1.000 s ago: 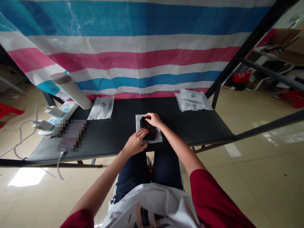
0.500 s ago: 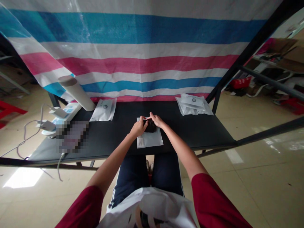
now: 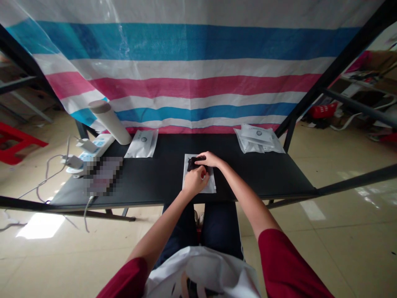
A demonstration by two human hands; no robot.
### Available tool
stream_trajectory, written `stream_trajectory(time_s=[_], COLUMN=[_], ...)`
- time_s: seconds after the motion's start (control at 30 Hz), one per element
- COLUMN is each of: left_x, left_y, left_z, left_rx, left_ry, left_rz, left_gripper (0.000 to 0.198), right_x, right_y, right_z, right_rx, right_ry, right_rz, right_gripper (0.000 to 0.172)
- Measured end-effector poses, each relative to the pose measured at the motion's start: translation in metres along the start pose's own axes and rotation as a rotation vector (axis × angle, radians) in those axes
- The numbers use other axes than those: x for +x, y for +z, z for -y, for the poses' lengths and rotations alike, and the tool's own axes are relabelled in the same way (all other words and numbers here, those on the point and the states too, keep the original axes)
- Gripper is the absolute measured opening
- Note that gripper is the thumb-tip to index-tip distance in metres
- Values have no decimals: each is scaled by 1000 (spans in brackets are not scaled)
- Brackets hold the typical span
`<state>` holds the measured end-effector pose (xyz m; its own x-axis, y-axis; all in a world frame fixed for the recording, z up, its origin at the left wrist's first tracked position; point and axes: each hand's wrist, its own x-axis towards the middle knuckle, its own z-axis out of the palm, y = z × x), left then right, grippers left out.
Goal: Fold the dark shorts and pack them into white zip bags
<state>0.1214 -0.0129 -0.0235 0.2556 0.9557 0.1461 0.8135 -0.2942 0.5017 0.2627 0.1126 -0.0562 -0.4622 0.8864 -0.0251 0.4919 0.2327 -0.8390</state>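
Observation:
A black, soft-looking folded item (image 3: 192, 163) lies on a white, translucent zip bag (image 3: 211, 187) near the front of the black table. My left hand (image 3: 196, 182) is at its near side, over the bag, with curled fingers pinched at the item's near edge; the exact grip is partly hidden. From the right, my right hand (image 3: 211, 159) reaches over the item, thumb and fingers closed on its upper right part. Both hands nearly touch each other. The item's right part is covered by my hands, and its exact kind cannot be made out.
Several filled white bags (image 3: 259, 138) are piled at the back right of the table (image 3: 167, 178). Another white bag (image 3: 142, 144) lies at the back left, beside a leaning white bottle (image 3: 111, 123). A power strip (image 3: 96, 149) with chargers and a blurred-out phone (image 3: 104, 176) occupy the left end.
My left hand has moved from the item's left side to its near side, its fingers now curled. My right hand has shifted over the item's top. The camera view has turned slightly left.

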Motion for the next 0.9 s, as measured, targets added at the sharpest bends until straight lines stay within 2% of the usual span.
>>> stream_trajectory(time_s=[0.1, 0.2, 0.27, 0.33, 0.4, 0.47, 0.57, 0.7, 0.8, 0.9], left_x=[-5, -6, -6, -5, -5, -3, -2, -2, -1, 0], left_y=[13, 19, 20, 21, 22, 23, 24, 21, 16, 9], left_z=[-5, -8, -11, -14, -16, -16, -11, -1, 6, 11], left_rx=[36, 95, 137, 177, 201, 202, 161, 46, -69, -190], left_ry=[-12, -32, -27, -28, -38, -49, -48, -53, -78, -57], left_rz=[145, 171, 164, 168, 171, 169, 170, 139, 62, -33], left_gripper=[20, 28, 36, 46, 52, 47, 30, 22, 20, 18], right_x=[4, -1, -11, -28, -48, -69, -97, -117, -121, -120], right_y=[-9, -23, -32, -38, -40, -38, -26, -6, 3, 4], right_z=[11, 19, 20, 18, 13, 8, 6, 11, 14, 12], right_rx=[32, 57, 95, 197, 375, 583, 873, 1081, 999, 879], right_ry=[72, 165, 225, 224, 171, 161, 276, 387, 445, 490], right_rz=[63, 186, 209, 128, -19, -176, -338, -317, -274, -232], right_gripper=[30, 27, 28, 28, 32, 36, 31, 36, 38, 31])
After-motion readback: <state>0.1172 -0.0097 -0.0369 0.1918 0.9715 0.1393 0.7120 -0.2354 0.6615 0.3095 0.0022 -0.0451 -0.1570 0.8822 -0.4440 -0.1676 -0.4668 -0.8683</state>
